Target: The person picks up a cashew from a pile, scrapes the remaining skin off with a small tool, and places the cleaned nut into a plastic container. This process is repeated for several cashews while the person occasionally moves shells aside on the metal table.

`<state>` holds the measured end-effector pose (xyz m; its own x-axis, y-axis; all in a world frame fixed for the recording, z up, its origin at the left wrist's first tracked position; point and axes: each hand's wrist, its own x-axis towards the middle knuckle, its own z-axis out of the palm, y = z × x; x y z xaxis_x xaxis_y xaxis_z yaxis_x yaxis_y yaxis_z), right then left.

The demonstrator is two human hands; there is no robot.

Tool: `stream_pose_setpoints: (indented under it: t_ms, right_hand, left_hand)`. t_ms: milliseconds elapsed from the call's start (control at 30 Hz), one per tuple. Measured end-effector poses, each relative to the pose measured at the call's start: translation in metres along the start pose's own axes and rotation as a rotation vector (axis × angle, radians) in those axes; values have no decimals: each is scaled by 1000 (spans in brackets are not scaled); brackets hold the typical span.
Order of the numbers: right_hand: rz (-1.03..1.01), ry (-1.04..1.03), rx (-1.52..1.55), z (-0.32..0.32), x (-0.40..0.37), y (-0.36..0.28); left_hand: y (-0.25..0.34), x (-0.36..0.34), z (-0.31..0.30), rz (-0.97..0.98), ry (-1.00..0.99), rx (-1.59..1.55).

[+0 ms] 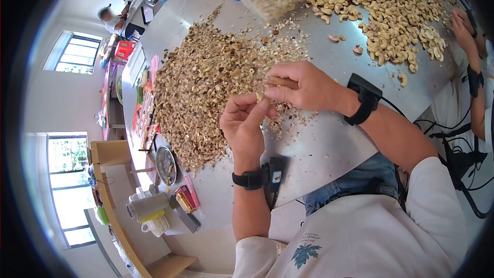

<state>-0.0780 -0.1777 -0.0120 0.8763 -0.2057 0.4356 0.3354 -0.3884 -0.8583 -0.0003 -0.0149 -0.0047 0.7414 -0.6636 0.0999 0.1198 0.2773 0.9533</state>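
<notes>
From where I stand: small pale-yellow nut piece (259,96), pinched at the fingertips of the left hand (244,121), just clear of the palm, on the side facing the right hand (303,88). Mostly covered by fingers; exact shape can't be made out. Second item: slim brown tool handle (283,82), smooth-looking, gripped between the right hand's thumb and fingers, slanting, near end pointed toward the left fingertips. Working tip too small to tell.
</notes>
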Motion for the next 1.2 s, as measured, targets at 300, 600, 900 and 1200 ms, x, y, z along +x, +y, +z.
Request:
stream_pose_setpoints:
  t_ms: [300, 600, 900, 1200]
  right_hand:
    - [-197, 13, -191, 10, -6, -1]
    - [-230, -32, -211, 9, -6, 1]
    - [-174, 70, -253, 20, -7, 8]
    - [-103, 81, -178, 2, 1, 5]
  left_hand:
    - [2, 2, -8, -77, 30, -183]
    - [5, 2, -6, -133, 41, -245]
    - [5, 3, -12, -136, 11, -252]
    - [1, 3, -7, 21, -3, -72]
